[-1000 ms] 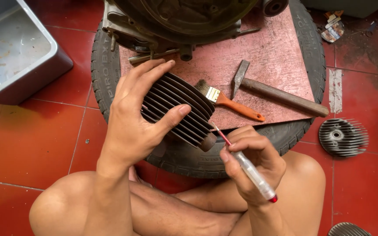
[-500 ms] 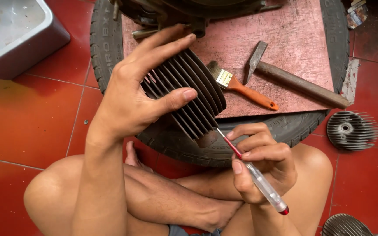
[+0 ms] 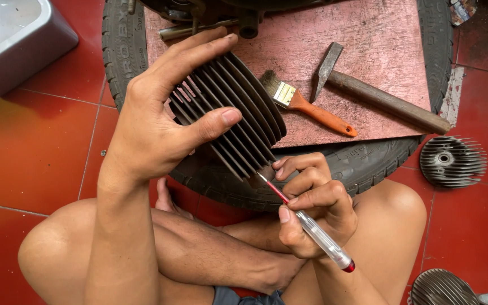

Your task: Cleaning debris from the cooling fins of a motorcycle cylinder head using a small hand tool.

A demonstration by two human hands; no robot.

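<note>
The finned engine cylinder [image 3: 230, 110], dark grey with a stack of thin parallel cooling fins, is held up in the air over the near edge of a tyre [image 3: 362, 164] that lies flat on the floor. The left hand [image 3: 159, 124] grips it from the left side: the fingers lie stretched along its upper fins and the thumb presses across the fins in front, so the hand is clamped around the part. At the lower corner of the cylinder the tip of a screwdriver [image 3: 306, 226] touches the fins; it has a thin red shaft and a clear handle with a red end cap. The right hand [image 3: 312, 206] holds this screwdriver like a pen, fingers curled and pinching it near the shaft, the handle slanting down toward the right knee.

On top of the tyre lies a worn reddish board [image 3: 368, 62]. On that board, just right of the cylinder, rests a paintbrush [image 3: 306, 107] with an orange handle, and beside it a hammer [image 3: 379, 93] with a wooden handle, its head pointing away. Part of an engine [image 3: 210, 14] sits at the board's far edge.

The person sits cross-legged on a red tiled floor [image 3: 29, 152]. A grey plastic tub [image 3: 21, 39] stands at the upper left. To the right of the tyre a round finned cylinder head [image 3: 453, 161] lies on the tiles.
</note>
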